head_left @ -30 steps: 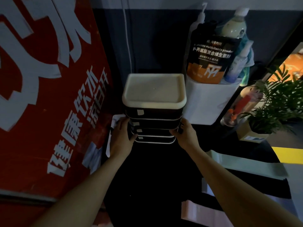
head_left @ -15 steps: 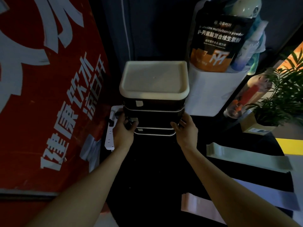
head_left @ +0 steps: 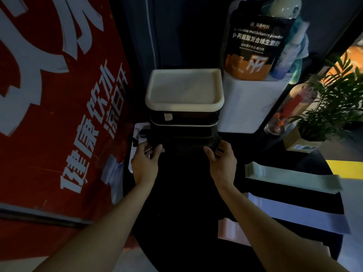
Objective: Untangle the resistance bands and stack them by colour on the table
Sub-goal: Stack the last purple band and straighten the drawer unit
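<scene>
- Head view: a stack of dark trays (head_left: 183,132) with a cream lid (head_left: 184,89) on top stands at the back of a black table (head_left: 182,213); the dim light hides how many trays there are and what is in them.
- The left hand (head_left: 145,163) grasps the stack's lower left corner, fingers curled round the bottom edge.
- The right hand (head_left: 223,163) grasps the lower right corner the same way, thumb on the front.
- Resistance bands lie flat on the table to the right, well apart from both hands, in four colours: one pale green band (head_left: 290,176), one black band (head_left: 294,201), one lilac band (head_left: 298,214), one pink band (head_left: 232,230). Whether each strip is a single band or a pile, I cannot tell.
- A white box (head_left: 247,107) just beside the stack holds one black powder pouch (head_left: 255,46) and two bottles, a spray bottle (head_left: 287,55) and a round-topped one (head_left: 284,6).
- One potted plant (head_left: 330,107) stands at the far right.
- A white power strip (head_left: 137,138) lies left of the stack, beside a red sign (head_left: 49,105).
</scene>
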`<state>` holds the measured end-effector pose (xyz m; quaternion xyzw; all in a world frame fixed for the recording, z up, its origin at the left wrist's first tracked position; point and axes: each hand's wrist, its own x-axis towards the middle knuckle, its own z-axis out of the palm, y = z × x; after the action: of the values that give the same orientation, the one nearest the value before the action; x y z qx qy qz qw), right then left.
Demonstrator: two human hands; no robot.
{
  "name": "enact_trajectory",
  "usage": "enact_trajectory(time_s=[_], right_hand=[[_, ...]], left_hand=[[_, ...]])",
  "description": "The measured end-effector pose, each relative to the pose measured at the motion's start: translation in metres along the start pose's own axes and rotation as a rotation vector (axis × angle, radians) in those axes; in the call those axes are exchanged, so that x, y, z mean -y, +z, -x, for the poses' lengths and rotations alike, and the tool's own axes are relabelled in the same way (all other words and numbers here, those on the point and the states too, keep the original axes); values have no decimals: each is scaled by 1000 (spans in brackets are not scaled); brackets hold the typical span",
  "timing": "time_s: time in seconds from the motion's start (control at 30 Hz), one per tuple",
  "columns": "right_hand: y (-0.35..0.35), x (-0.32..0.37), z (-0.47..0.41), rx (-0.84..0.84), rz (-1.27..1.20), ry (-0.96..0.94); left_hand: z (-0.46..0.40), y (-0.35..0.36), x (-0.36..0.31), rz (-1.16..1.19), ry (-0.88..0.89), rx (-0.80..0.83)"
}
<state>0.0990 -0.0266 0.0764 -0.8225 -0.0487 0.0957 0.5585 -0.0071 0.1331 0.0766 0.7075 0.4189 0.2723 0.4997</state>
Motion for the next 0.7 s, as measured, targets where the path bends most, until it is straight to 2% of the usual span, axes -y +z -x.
enact_trajectory(time_s=[0.7], right_hand=[[-5,-7,25,12,-68,-2]], left_hand=[[26,-18,-2,-107,24,33]])
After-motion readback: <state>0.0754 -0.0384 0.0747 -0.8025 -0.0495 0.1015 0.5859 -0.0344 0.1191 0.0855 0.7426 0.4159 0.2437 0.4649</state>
